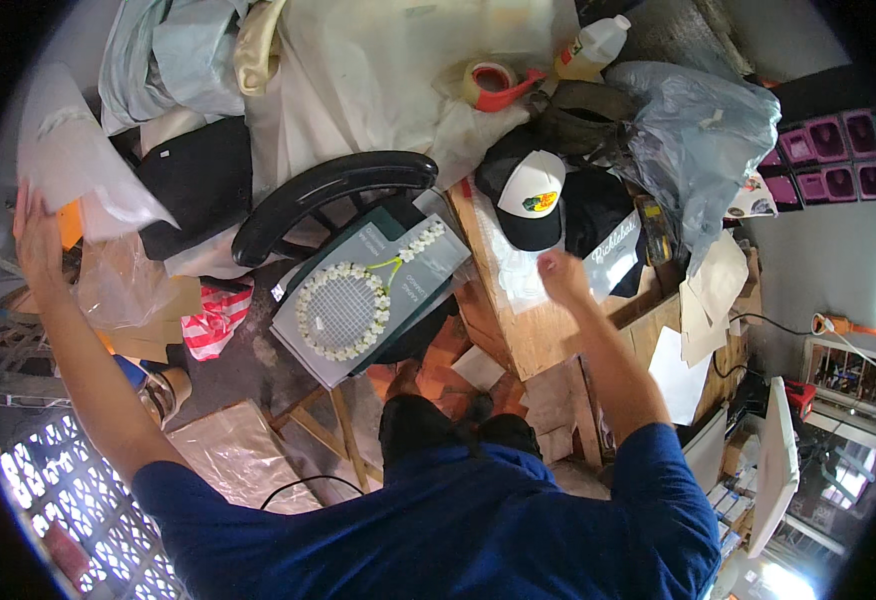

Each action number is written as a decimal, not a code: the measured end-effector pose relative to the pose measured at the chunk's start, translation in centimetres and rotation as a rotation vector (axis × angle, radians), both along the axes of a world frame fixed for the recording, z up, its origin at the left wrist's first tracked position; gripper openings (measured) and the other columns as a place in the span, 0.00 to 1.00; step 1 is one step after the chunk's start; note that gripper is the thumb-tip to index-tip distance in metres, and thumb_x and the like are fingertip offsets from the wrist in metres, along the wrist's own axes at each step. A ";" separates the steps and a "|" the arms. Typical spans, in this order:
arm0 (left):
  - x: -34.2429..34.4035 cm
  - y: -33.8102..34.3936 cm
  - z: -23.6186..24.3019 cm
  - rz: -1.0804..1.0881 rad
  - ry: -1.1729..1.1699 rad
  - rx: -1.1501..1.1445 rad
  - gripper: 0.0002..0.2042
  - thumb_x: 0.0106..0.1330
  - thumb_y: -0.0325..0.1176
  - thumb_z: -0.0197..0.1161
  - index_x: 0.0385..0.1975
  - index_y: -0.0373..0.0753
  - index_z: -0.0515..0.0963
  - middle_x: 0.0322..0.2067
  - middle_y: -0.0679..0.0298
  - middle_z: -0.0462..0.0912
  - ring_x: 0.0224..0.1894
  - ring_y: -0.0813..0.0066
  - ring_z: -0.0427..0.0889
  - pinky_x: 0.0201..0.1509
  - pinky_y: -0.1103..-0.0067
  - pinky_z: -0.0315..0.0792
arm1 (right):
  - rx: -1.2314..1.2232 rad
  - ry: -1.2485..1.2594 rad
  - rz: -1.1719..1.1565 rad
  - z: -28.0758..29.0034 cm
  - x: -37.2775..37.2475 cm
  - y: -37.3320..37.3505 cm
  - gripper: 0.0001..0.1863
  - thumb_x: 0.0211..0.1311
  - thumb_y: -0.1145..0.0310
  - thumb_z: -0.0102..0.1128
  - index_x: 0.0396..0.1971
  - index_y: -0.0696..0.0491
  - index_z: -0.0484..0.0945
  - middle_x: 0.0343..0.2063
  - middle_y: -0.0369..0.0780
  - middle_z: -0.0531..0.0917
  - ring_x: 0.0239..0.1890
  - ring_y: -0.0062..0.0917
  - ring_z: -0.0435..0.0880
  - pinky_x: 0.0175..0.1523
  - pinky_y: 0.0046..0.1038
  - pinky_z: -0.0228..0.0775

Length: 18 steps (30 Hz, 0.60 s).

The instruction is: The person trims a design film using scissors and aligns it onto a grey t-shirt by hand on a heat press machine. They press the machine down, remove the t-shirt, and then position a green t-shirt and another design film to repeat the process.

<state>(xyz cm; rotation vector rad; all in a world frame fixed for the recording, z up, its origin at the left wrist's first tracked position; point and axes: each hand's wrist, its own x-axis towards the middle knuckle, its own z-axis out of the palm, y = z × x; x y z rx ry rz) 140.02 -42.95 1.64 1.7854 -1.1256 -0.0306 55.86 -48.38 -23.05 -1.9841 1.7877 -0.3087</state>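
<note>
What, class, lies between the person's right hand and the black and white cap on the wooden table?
Nothing visible. The right hand, curled closed, hovers just below the cap, with only clear plastic sheet lying flat on the wooden table between them.

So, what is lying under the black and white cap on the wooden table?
The cap rests on a clear plastic sheet spread over the wooden table, next to black fabric. The right hand is near. Directly beneath the cap is hidden.
</note>
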 end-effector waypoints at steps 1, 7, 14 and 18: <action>2.7 1.9 -2.2 -0.023 0.105 -0.073 0.17 0.75 0.33 0.53 0.60 0.38 0.74 0.51 0.60 0.79 0.52 0.74 0.77 0.55 0.79 0.70 | -0.041 -0.073 0.005 1.6 1.0 -2.6 0.08 0.57 0.68 0.58 0.31 0.52 0.86 0.31 0.49 0.86 0.37 0.46 0.86 0.44 0.40 0.79; 7.0 9.9 -18.7 0.099 0.889 -0.305 0.12 0.68 0.28 0.56 0.49 0.40 0.78 0.40 0.67 0.81 0.37 0.78 0.79 0.36 0.81 0.75 | -0.302 0.115 0.242 4.3 10.6 -17.4 0.18 0.60 0.69 0.60 0.50 0.52 0.77 0.56 0.49 0.76 0.56 0.46 0.78 0.55 0.43 0.76; -4.0 8.2 -21.0 0.258 0.907 -0.186 0.11 0.66 0.18 0.55 0.45 0.34 0.81 0.40 0.66 0.84 0.40 0.75 0.84 0.39 0.78 0.79 | -0.181 0.414 0.037 3.0 17.9 -24.7 0.31 0.67 0.53 0.57 0.63 0.54 0.66 0.64 0.51 0.67 0.58 0.51 0.76 0.57 0.48 0.74; -11.2 9.6 -15.7 0.225 0.184 0.232 0.11 0.59 0.16 0.58 0.38 0.35 0.83 0.36 0.64 0.85 0.39 0.75 0.85 0.39 0.76 0.81 | -0.170 0.435 0.113 4.9 19.3 -25.1 0.22 0.66 0.55 0.59 0.51 0.57 0.73 0.55 0.50 0.77 0.54 0.49 0.79 0.55 0.48 0.74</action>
